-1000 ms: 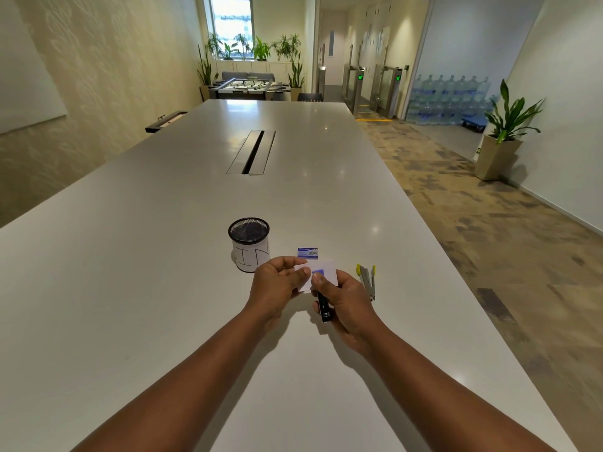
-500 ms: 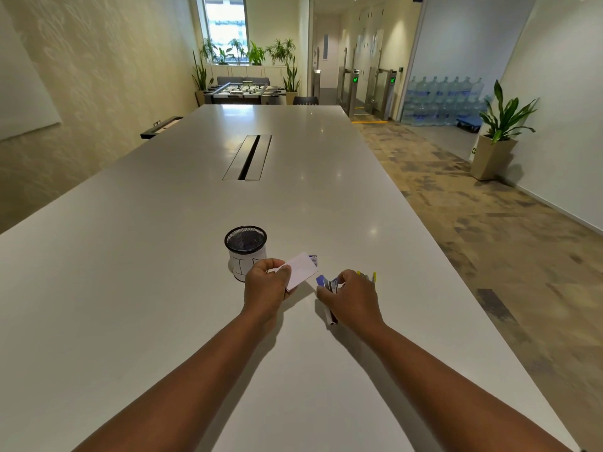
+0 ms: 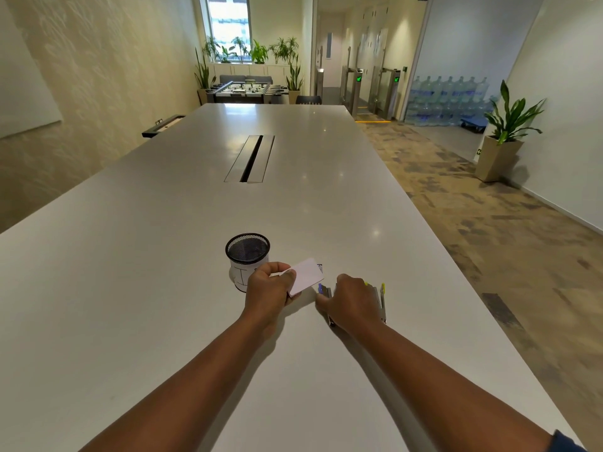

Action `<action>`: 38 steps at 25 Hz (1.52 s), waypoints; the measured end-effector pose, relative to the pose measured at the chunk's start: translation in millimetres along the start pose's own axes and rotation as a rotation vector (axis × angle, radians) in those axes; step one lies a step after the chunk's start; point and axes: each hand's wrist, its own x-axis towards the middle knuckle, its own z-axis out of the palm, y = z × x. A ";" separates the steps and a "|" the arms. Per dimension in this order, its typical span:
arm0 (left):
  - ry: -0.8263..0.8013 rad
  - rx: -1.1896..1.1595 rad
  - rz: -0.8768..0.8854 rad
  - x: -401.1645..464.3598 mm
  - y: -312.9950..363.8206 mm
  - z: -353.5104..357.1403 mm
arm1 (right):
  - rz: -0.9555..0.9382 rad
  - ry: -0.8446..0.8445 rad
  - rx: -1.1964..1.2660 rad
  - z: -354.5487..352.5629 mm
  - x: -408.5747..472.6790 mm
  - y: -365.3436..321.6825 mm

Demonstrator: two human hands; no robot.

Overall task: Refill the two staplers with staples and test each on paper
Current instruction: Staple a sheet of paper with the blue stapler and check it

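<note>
Bright, even room light; the far window (image 3: pixel 228 19) blows out white. Ceiling lamps glint off the glossy surface (image 3: pixel 326 164). Soft shadows under the forearms. Edges bow; the right side smears.

Long white table (image 3: pixel 163 288) in an office hall.
1 black mesh cup (image 3: pixel 247 256) upright on it; cable slot (image 3: pixel 249 158) mid-table; potted plant (image 3: pixel 504 135) and water bottles (image 3: pixel 447 99) beyond.

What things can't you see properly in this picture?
- Blue stapler, head view: mostly under the right hand; whether it is held or closed is unclear.
- Yellow stapler: partly behind that hand.
- Staple box: nearly all behind the paper held by the left hand.
- Mesh cup: contents hidden by its wall, its label too small to read.
</note>
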 end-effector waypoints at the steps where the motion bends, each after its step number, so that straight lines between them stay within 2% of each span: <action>1: -0.014 -0.023 -0.009 0.7 0.5 0.5 | 0.007 0.004 -0.009 0.0 -1.0 0.8; 4: -0.061 -0.078 -0.018 0.4 2.9 0.8 | -0.060 0.089 0.081 -2.5 -8.5 6.8; 8: -0.142 -0.110 -0.048 -6.5 10.7 4.7 | -0.306 0.203 0.499 -17.9 -24.8 13.7; 10: -0.199 -0.133 -0.092 -11.7 14.4 5.2 | -0.373 0.233 0.613 -25.2 -31.2 14.9; 12: -0.273 -0.092 -0.120 -17.9 15.9 3.0 | -0.302 0.202 0.721 -31.1 -38.2 14.7; 15: -0.299 0.127 -0.051 -27.5 9.8 2.5 | -0.167 0.064 0.918 -33.4 -49.7 14.2; 19: -0.391 -0.101 -0.049 -40.6 -9.4 4.4 | -0.050 -0.013 1.143 -21.9 -66.0 18.0; 21: -0.439 -0.126 0.009 -45.4 -21.2 4.2 | 0.055 -0.053 1.275 -15.2 -71.1 20.1; 23: -0.436 -0.168 -0.016 -47.0 -31.2 6.1 | 0.147 -0.088 1.370 -9.5 -73.5 24.0; 26: -0.370 -0.214 -0.080 -47.9 -40.9 9.6 | 0.160 -0.146 1.354 -4.0 -72.8 31.6; 31: -0.278 -0.209 -0.010 -51.3 -51.0 10.3 | 0.146 -0.203 1.363 -3.0 -70.3 36.9; 34: -0.240 -0.216 0.032 -56.0 -51.6 12.4 | 0.131 -0.167 1.320 -1.9 -71.9 37.0; 38: -0.267 -0.186 0.053 -59.2 -49.8 14.8 | 0.102 -0.086 1.242 -3.1 -74.9 36.1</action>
